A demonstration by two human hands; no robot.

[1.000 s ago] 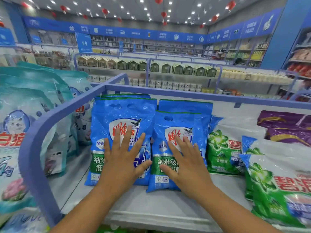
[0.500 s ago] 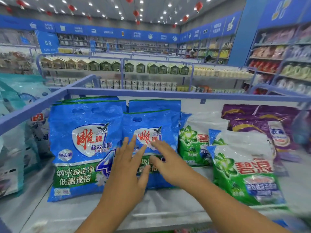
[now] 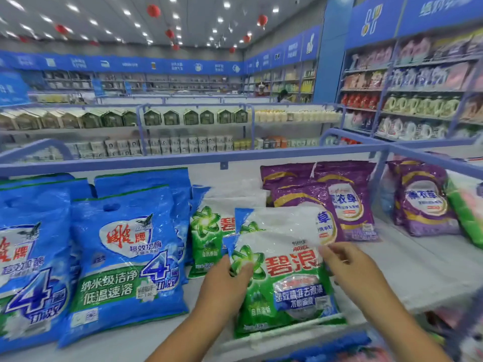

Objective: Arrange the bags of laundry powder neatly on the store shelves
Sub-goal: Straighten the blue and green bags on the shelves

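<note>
A green and white laundry powder bag [image 3: 290, 278] lies at the front of the white shelf [image 3: 423, 270], its bottom edge over the shelf's front lip. My left hand [image 3: 224, 286] grips its left edge, thumb on top. My right hand [image 3: 352, 267] pinches its upper right edge. Behind it lie more green and white bags [image 3: 209, 231]. To the left, blue laundry powder bags [image 3: 125, 257] lie in two overlapping rows. Purple bags [image 3: 347, 199] lie at the back right.
A blue rail [image 3: 183, 159] runs along the shelf's back. A blue post [image 3: 379, 184] separates another purple bag [image 3: 420, 199] and a green bag [image 3: 467, 215] at the right. Stocked aisles stand beyond. Bare shelf shows right of my right hand.
My view and both hands shifted right, from the blue bags to the front green and white bag. Each hand now holds one of its edges.
</note>
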